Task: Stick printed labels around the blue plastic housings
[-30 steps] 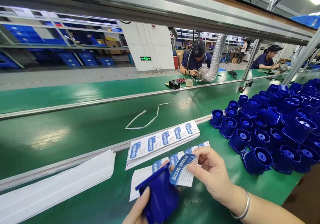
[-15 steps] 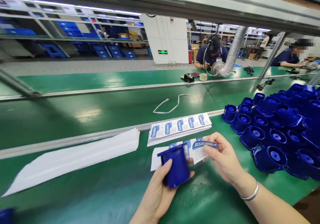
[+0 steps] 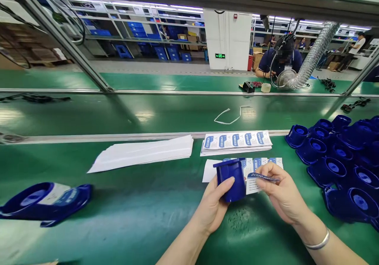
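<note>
My left hand is wrapped round a blue plastic part, held upright above the green bench. My right hand, with a silver bracelet on its wrist, pinches a blue-and-white label right beside that part. Under both hands lies a sheet of labels. A stack of label sheets rests just beyond it.
A heap of blue plastic parts fills the right side. A labelled blue part lies at the left. White backing strips sit left of the label stack. A conveyor belt runs behind; a person works across it.
The view has swung left, bringing the labelled part at the left into sight. My left hand has turned the blue part upright, and my right hand has brought the label closer to it.
</note>
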Motion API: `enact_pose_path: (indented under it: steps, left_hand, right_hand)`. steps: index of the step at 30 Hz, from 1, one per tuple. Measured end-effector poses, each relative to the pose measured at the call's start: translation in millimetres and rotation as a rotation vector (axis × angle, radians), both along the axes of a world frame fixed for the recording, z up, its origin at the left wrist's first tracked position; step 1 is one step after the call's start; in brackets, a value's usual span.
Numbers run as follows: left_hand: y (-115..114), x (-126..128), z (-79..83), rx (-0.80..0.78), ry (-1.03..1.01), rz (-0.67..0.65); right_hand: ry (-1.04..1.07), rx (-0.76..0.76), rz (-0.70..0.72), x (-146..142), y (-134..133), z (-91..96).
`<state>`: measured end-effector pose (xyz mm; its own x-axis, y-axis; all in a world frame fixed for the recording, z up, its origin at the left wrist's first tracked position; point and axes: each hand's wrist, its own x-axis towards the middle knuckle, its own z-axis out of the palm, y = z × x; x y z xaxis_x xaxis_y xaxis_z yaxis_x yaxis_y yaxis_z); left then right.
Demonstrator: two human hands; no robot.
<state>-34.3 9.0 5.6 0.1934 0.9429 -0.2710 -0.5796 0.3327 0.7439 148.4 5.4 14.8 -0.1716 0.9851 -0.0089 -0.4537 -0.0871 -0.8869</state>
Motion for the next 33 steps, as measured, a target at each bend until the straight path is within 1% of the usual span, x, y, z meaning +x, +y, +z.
enact_pose_path:
  steps: [2, 5, 12, 15, 17, 20, 24, 29, 33]
  left_hand:
    - [-0.6, 2.0, 0.4, 0.037, 0.01, -0.005]
    - [-0.6, 4.5, 0.9, 0.079, 0.035, -0.012]
    - [-0.3, 4.2, -3.8, 0.102, 0.076, -0.045]
    - [-1.0, 3.7, -2.7, 0.109, 0.067, -0.069]
    - [-0.9, 3.4, -0.9, 0.144, 0.073, -0.085]
    - [0.2, 2.6, 0.0, 0.242, 0.123, -0.108]
    - [0.9, 1.3, -6.2, 0.32, 0.195, -0.134]
    - [-0.9, 2.9, -17.7, 0.32, 0.246, -0.154]
    - [-3.2, 6.0, -23.4, 0.245, 0.249, -0.133]
  right_hand:
    - [-0.002, 0.016, 0.03, -1.2, -1.6, 0.9]
    - [-0.023, -0.011, 0.062, -2.4, -3.9, 2.3]
    - [-0.066, -0.079, 0.059, -2.0, -8.0, -2.0]
    - [-0.05, -0.107, 0.049, -1.5, -7.9, -3.4]
    - [-0.031, -0.117, 0.042, -1.4, -7.5, -3.4]
    - [-0.007, -0.121, 0.031, -2.3, -7.4, -2.7]
    - [-0.001, -0.163, 0.009, -4.6, -8.1, -3.2]
    - [-0.01, -0.205, -0.031, -7.4, -8.0, -6.5]
    - [0.001, -0.233, -0.07, -9.8, -8.3, -8.0]
